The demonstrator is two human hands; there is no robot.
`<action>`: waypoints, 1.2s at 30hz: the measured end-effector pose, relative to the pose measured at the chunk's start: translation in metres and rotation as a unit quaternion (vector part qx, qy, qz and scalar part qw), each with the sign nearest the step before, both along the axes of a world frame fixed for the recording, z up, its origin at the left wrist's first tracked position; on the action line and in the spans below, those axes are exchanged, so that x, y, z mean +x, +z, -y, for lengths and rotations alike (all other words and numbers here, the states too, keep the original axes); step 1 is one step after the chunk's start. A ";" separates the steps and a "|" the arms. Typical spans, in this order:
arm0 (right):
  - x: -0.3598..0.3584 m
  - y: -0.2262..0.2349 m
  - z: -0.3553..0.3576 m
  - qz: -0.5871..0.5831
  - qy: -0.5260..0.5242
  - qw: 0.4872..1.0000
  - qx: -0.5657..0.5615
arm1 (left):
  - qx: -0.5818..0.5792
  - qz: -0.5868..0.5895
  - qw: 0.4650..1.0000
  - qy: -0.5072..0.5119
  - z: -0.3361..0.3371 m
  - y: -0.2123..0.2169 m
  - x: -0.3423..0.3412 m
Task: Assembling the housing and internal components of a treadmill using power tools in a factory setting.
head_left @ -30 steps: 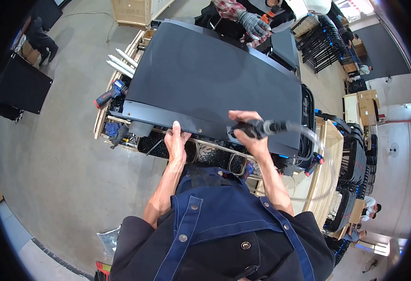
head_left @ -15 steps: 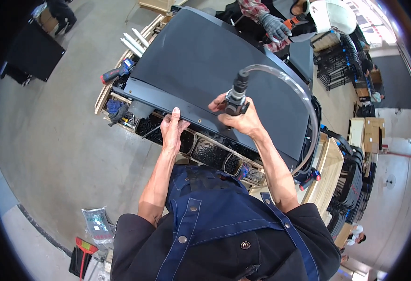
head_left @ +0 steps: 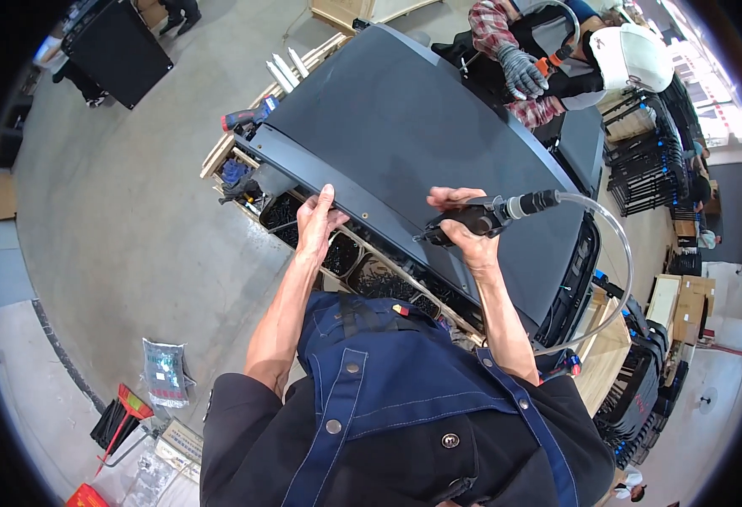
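A large dark grey panel (head_left: 396, 127) lies in front of me, with small holes along its near edge strip. My left hand (head_left: 316, 228) is closed over that near edge, thumb on top and fingers curled below. In my right hand (head_left: 472, 241) is a black air screwdriver (head_left: 479, 217), tilted well over, its bit pointing left above the strip near the edge. A clear air hose (head_left: 629, 262) loops from its back end down to the right. The fingers on the tool's far side are partly hidden by it.
Bins of black screws (head_left: 375, 275) sit under the near edge. A cordless drill (head_left: 248, 117) and white tubes (head_left: 286, 69) lie at the left corner. Across the panel, a co-worker's gloved hand (head_left: 523, 72) holds an orange-and-black tool. A wooden crate (head_left: 603, 363) stands at right.
The air screwdriver has swung from nearly upright to strongly tilted, its hose end now to the right. My right hand has shifted right with it. My left hand stays on the edge.
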State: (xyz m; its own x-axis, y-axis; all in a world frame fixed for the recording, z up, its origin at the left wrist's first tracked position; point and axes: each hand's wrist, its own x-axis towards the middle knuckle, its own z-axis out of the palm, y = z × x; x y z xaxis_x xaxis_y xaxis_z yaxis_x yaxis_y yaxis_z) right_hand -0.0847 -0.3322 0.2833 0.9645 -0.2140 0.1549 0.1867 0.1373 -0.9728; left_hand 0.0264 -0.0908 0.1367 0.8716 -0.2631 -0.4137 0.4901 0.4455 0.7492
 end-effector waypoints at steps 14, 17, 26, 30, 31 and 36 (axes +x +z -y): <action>0.009 0.007 -0.011 -0.019 0.002 0.999 -0.043 | 0.055 0.038 0.996 -0.055 0.000 0.005 -0.005; 0.026 0.008 -0.014 -0.055 -0.014 0.998 -0.020 | 0.055 0.032 0.997 -0.053 0.003 0.006 -0.007; 0.011 0.006 -0.023 -0.046 -0.018 0.995 -0.083 | 0.027 -0.022 0.997 -0.068 0.042 -0.002 -0.056; -0.005 0.004 -0.015 0.017 -0.131 0.991 0.002 | -0.069 -0.074 0.982 -0.157 0.072 0.003 -0.085; -0.013 -0.002 -0.011 0.049 -0.104 0.993 0.007 | -0.094 -0.095 0.976 -0.173 0.075 -0.003 -0.090; -0.041 -0.009 -0.010 0.090 -0.011 0.996 0.009 | -0.098 -0.100 0.973 -0.185 0.088 -0.011 -0.113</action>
